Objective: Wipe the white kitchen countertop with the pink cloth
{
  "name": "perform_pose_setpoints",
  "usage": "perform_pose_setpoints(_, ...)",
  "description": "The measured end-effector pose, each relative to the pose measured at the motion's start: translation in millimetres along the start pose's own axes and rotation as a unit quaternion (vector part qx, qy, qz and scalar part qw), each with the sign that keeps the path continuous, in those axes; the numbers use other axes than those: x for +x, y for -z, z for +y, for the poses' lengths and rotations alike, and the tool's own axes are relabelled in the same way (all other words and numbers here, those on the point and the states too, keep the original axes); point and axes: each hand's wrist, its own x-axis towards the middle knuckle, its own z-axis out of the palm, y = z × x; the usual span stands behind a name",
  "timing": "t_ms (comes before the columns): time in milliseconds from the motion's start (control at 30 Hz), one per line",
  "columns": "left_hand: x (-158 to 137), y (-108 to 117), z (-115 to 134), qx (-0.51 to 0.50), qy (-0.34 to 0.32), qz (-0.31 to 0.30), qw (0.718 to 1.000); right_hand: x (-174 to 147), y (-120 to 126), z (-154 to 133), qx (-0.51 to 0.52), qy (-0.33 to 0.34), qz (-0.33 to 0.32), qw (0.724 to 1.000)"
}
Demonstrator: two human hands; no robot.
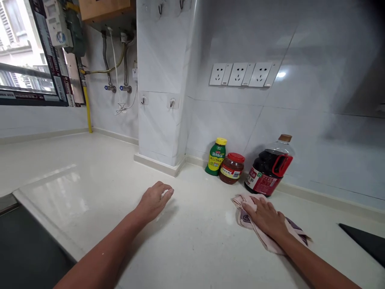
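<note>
My right hand presses down on a pink cloth with dark purple markings, its fingers curled onto the fabric against the white countertop. Just beyond the cloth stands a large bottle of dark liquid with a red handle and brown cap. To its left are a jar with a red lid and a green squeeze bottle with a yellow cap. My left hand hovers over the counter, empty, with thumb and loosely bent fingers apart.
A tiled pillar juts out at the back, left of the bottles. Power sockets line the wall. A black flat object lies at the right, and a dark recessed surface borders the counter at left. A yellow pipe rises in the corner.
</note>
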Motion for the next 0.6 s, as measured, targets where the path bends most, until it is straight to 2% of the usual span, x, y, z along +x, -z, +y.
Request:
perform_pose_setpoints(67,0,1,2,0.001,-0.001,0.000,1.000,2,-2,-25,-0.001,-0.005,-0.003,1.000)
perform_pose_setpoints(133,0,3,2,0.003,0.004,0.007,1.000,3,-5,-61,0.006,0.032,-0.015,0.999)
perform_pose_setpoints(267,2,4,-3,0.015,0.018,0.004,1.000,-9,-7,-155,0.040,0.183,-0.055,0.981)
perform_pose_setpoints(400,5,5,-10,0.020,0.034,0.003,0.999,-45,0,-235,0.073,0.341,-0.103,0.932)
perform_pose_setpoints(500,5,7,-13,0.014,0.045,0.002,0.999,-90,11,-257,0.087,0.463,-0.141,0.871)
perform_pose_setpoints(600,5,8,-13,0.003,0.053,-0.016,0.998,-140,23,-242,0.125,0.552,-0.188,0.802)
